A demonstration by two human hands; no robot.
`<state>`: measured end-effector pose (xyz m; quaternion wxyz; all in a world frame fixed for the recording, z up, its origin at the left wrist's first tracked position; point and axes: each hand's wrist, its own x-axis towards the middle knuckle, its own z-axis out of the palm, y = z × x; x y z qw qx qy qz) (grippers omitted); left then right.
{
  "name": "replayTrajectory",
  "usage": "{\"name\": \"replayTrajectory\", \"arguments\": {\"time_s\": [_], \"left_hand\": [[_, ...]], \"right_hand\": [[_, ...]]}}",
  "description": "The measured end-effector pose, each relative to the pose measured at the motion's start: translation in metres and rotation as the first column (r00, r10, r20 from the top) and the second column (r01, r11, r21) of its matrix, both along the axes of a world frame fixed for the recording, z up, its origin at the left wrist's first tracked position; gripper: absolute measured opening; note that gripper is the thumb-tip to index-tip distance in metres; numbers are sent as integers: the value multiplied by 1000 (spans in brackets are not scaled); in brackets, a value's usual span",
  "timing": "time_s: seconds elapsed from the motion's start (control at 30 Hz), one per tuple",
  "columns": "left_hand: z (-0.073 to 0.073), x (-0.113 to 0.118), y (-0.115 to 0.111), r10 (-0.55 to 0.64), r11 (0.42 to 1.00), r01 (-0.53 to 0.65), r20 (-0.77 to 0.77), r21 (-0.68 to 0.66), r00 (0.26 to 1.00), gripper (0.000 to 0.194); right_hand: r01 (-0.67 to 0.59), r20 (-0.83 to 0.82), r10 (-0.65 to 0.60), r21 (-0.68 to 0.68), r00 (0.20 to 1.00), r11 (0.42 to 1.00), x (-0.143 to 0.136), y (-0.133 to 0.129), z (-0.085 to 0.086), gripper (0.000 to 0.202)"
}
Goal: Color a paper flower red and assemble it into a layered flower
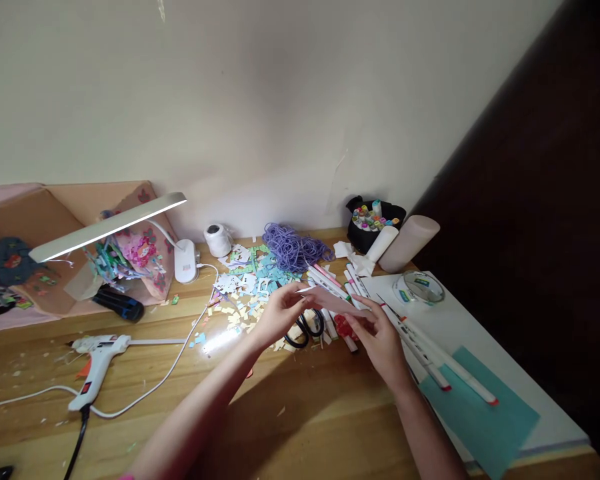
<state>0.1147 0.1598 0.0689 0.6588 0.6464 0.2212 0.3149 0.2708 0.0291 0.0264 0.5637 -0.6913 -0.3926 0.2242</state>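
A pale strip of paper (333, 301) is stretched between my two hands above the table. My left hand (284, 312) pinches its left end. Its right end is held between the thumb and fingers of my right hand (377, 330). Below the paper are black-handled scissors (305, 333), partly covered, and a red object (344, 327) whose shape is partly hidden. White markers (423, 357) lie beside and beyond my right hand. Small paper scraps (250, 283) spread to the left of my left hand.
A glue gun (97, 367) with cords lies left, under a lit lamp (110, 227). Purple yarn (293, 248), a thread spool (218, 240) and a black marker holder (363, 233) stand near the wall. Teal paper (485, 413) and a tape roll (420, 288) rest on white board (545, 417).
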Motion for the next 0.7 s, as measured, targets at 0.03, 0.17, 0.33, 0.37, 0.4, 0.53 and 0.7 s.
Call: {"name": "replayTrajectory", "arguments": {"time_s": [0.03,0.17,0.33,0.37,0.4,0.53,0.7], "left_hand": [[1,-2,1,8,1000,-8,2,-19,1000,24],[-6,-12,20,202,974,-201,-1,-105,979,28],[-28,-26,58,546,798,-542,-63,-263,835,27],[-31,-29,64,576,766,-572,-82,-295,814,27],[-33,-32,69,593,741,-590,-100,-321,799,28],[-38,-41,78,542,734,-559,-164,-385,824,29],[-27,-40,65,379,814,-457,-268,-358,886,36]], "right_hand": [[6,23,-6,-4,1000,1000,0,-1,0,35],[-9,104,11,-22,995,1000,-2,-5,5,26],[-12,110,9,25,994,1000,-7,-7,9,22],[-7,99,4,28,995,1000,-7,-7,8,22],[1,90,-4,30,996,1000,-6,-7,8,22],[88,92,-93,51,991,995,1,-7,6,24],[310,23,-313,79,950,947,33,-16,13,26]]}}
